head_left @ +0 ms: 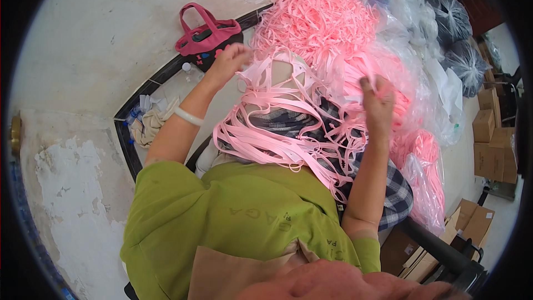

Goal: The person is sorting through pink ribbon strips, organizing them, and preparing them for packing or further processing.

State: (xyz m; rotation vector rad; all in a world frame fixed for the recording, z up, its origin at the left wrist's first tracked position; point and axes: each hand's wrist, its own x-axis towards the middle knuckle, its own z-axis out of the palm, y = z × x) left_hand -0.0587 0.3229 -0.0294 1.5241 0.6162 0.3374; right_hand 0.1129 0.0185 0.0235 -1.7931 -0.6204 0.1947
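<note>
Pink straps (266,141) lie in loose loops across my lap, over dark plaid cloth (283,121). My right hand (380,105) is closed on a pink strap (368,68), its thumb pressed against it, beside a bundle of similar straps in clear plastic. On the other side, my left hand (230,62) is raised near the far left end of the lap straps. Its fingers are smeared by motion, so whether it grips a strap cannot be made out. A white bangle (189,116) circles my left wrist.
A large tangled pink heap (316,19) rises ahead. Clear plastic bags (411,14) and dark bags (465,64) stand to the right, with cardboard boxes (494,153) beyond. A pink and black handbag (208,36) sits against the wall. Bagged pink straps (419,172) lie beside my right arm.
</note>
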